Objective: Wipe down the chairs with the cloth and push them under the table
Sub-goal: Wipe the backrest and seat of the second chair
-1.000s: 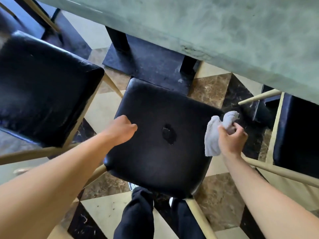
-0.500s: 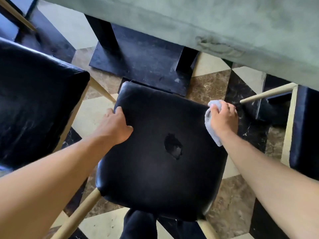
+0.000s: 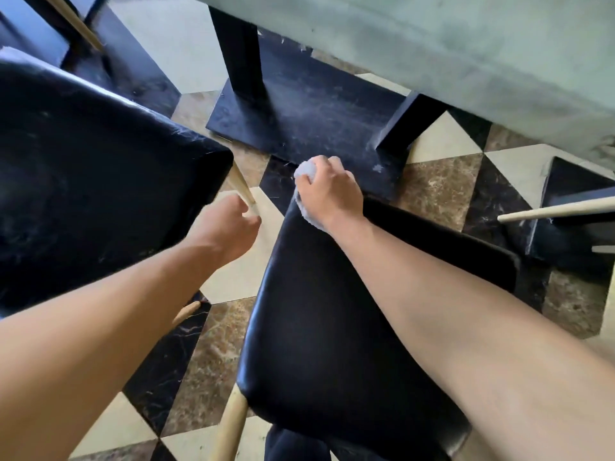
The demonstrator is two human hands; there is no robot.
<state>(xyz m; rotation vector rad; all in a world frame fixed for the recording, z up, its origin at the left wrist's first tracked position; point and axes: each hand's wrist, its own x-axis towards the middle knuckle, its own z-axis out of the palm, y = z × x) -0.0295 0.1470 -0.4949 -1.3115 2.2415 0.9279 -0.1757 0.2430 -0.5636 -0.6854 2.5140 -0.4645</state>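
Hands first: right hand (image 3: 327, 191) has swept across the seat w/ the cloth (image 3: 304, 171) and now sits at the far left corner of the middle chair (image 3: 319, 327), fingers bunched round the cloth, pressing it onto the edge. Half a sec ago it was at the far right corner, so that's one pass along the far edge done. Left hand (image 3: 229, 227) has let go of the seat's left side; it's off the chair now, over the floor (image 3: 436, 191) between the two seats, fingers loosely curled, gripping nothing as far as I can see, close to the leg of the left chair (image 3: 93, 181).

Going by size: tabletop (image 3: 449, 51) fills the top right, its dark base (image 3: 306, 118) just past the cloth. Left chair well out from under it. Middle chair also out, front edge near the base.

Looks like wiping's nearly finished on this seat; w/ the steadying hand gone, prob the push under comes soon. Neither chair tucked in yet.
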